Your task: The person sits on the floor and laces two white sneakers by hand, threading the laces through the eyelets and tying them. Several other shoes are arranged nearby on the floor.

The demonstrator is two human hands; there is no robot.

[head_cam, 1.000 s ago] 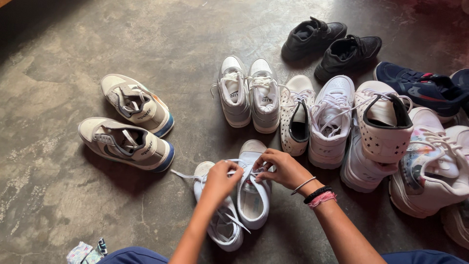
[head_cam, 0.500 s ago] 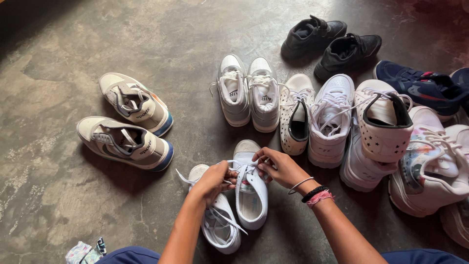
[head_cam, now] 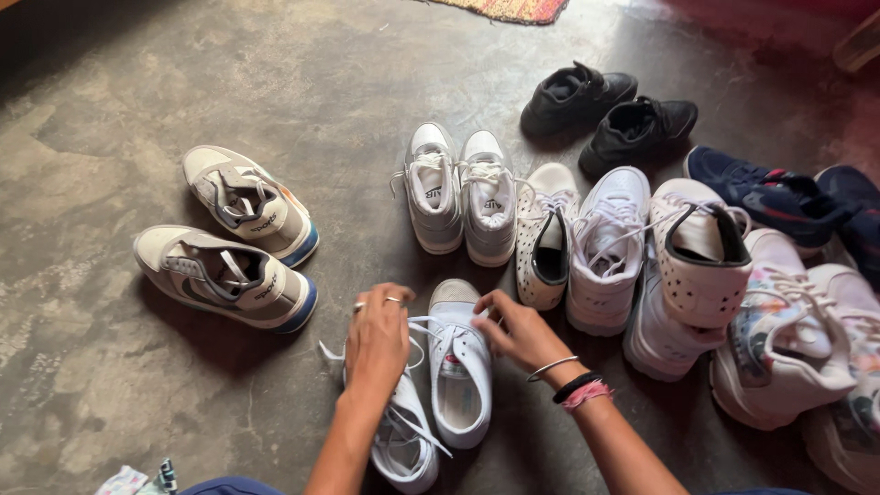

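Note:
A pair of white lace-up sneakers lies on the concrete floor right in front of me. My left hand (head_cam: pixel 378 339), with rings on two fingers, lies palm down over the toe of the left white sneaker (head_cam: pixel 405 445) and covers its front. My right hand (head_cam: pixel 515 332), with bangles on the wrist, grips the right white sneaker (head_cam: pixel 458 376) at its side, with the fingertips by the laces. Loose laces trail between the two shoes.
Two beige and grey sneakers (head_cam: pixel 229 275) lie to the left. A grey-white pair (head_cam: pixel 463 192) stands ahead, with two black shoes (head_cam: pixel 605 115) behind it. A heap of white and navy shoes (head_cam: pixel 724 275) fills the right side. A rug edge (head_cam: pixel 504 9) shows at the top.
My hands were together over the laces of the white pair. They have now moved apart, one onto each sneaker, and the pair lies side by side on the floor.

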